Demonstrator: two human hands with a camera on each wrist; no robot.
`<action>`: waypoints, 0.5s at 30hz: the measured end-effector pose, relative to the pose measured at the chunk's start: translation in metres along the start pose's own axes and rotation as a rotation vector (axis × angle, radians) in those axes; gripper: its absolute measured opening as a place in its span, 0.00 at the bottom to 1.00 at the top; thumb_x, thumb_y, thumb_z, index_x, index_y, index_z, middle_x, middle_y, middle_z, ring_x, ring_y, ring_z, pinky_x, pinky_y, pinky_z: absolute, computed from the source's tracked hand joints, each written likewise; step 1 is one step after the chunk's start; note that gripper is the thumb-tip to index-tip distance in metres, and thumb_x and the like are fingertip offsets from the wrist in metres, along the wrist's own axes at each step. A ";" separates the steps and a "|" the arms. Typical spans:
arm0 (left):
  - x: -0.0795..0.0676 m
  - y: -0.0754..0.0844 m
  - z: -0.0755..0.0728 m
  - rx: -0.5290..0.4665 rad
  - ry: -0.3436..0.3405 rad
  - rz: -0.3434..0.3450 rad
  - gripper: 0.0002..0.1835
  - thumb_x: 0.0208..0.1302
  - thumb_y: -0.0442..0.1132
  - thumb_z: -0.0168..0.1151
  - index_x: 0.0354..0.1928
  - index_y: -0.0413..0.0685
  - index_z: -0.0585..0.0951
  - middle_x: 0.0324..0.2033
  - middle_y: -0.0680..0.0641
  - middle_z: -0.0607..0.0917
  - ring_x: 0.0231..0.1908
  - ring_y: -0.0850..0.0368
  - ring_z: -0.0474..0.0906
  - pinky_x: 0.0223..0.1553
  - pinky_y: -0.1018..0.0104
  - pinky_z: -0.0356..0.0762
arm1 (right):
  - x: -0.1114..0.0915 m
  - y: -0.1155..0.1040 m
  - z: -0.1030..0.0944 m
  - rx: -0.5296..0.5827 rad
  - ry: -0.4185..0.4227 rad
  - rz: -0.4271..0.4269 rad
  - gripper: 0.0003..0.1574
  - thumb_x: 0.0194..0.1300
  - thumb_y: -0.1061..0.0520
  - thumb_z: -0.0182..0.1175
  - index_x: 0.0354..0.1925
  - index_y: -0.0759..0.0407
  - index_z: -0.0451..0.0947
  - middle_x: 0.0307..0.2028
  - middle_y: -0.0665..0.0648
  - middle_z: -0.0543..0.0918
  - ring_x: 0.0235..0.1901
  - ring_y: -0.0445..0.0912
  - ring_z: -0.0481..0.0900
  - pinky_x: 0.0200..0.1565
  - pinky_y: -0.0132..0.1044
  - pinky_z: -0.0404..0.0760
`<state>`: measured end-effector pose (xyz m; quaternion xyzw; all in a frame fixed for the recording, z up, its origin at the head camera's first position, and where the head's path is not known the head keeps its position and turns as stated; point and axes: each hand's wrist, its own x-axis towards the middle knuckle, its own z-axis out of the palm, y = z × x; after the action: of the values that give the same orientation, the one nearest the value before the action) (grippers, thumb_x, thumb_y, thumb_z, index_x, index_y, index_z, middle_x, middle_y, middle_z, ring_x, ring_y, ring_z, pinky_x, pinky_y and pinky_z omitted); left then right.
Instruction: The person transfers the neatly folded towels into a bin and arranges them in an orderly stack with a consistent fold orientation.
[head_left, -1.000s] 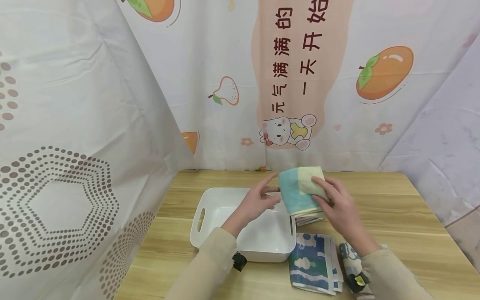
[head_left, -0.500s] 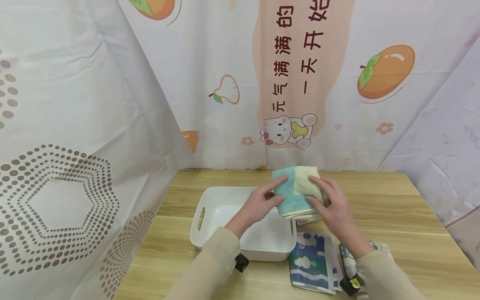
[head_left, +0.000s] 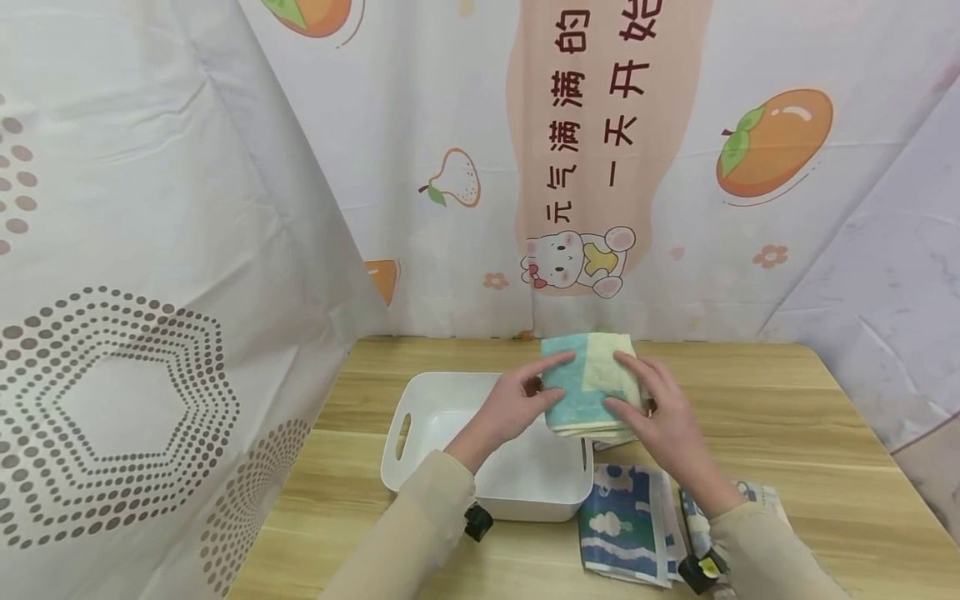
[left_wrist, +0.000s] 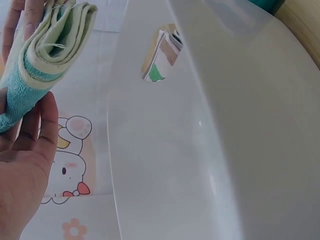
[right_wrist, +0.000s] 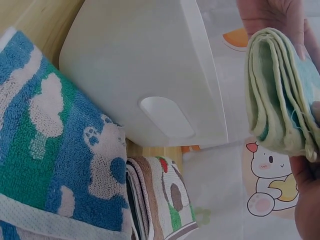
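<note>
A folded towel (head_left: 585,385), turquoise and pale yellow, is held up between both hands over the right rim of the white bin (head_left: 442,500). My left hand (head_left: 517,404) pinches its left side, thumb on the front face and other fingers behind. On the opposite side, my right hand (head_left: 660,408) grips the towel's right part. Layered folds of the towel (left_wrist: 60,45) show edge-on in the left wrist view. From the right wrist view, the towel (right_wrist: 280,95) hangs beside the bin, with both hands on it.
Right of the bin lies a folded blue-green towel (head_left: 618,525) with white shapes. Another patterned towel (head_left: 757,500) is partly under the right forearm. A brown-and-white folded towel (right_wrist: 170,195) sits behind the blue one. A printed curtain (head_left: 465,275) hangs behind the wooden table (head_left: 780,417).
My left hand has come in from apart and taken hold of the towel's left side. The towel has shifted slightly left, and the right hand has moved with it.
</note>
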<state>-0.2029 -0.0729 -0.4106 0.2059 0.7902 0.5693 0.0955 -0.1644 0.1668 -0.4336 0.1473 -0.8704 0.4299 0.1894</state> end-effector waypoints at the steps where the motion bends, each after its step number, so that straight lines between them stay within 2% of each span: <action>1: 0.000 0.000 0.000 -0.003 -0.001 0.000 0.27 0.73 0.41 0.64 0.68 0.78 0.76 0.68 0.57 0.75 0.52 0.58 0.79 0.50 0.65 0.81 | 0.000 0.000 0.000 0.011 -0.009 0.011 0.41 0.67 0.58 0.70 0.74 0.51 0.67 0.65 0.61 0.71 0.47 0.48 0.73 0.39 0.28 0.78; 8: -0.001 0.001 -0.003 -0.008 -0.009 0.009 0.27 0.73 0.39 0.63 0.69 0.77 0.76 0.69 0.55 0.75 0.54 0.57 0.79 0.50 0.63 0.83 | 0.001 0.003 -0.002 0.137 -0.073 0.118 0.42 0.72 0.52 0.66 0.78 0.47 0.62 0.70 0.60 0.68 0.49 0.47 0.73 0.43 0.28 0.81; 15: -0.002 0.003 -0.006 -0.013 -0.010 0.020 0.27 0.73 0.37 0.62 0.68 0.74 0.77 0.70 0.56 0.74 0.58 0.56 0.78 0.54 0.61 0.82 | 0.001 0.000 -0.005 0.316 -0.145 0.290 0.43 0.76 0.45 0.60 0.80 0.34 0.53 0.74 0.64 0.63 0.53 0.59 0.78 0.42 0.32 0.84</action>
<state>-0.2024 -0.0784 -0.4062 0.2161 0.7837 0.5745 0.0948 -0.1640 0.1711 -0.4305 0.0789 -0.8157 0.5718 0.0374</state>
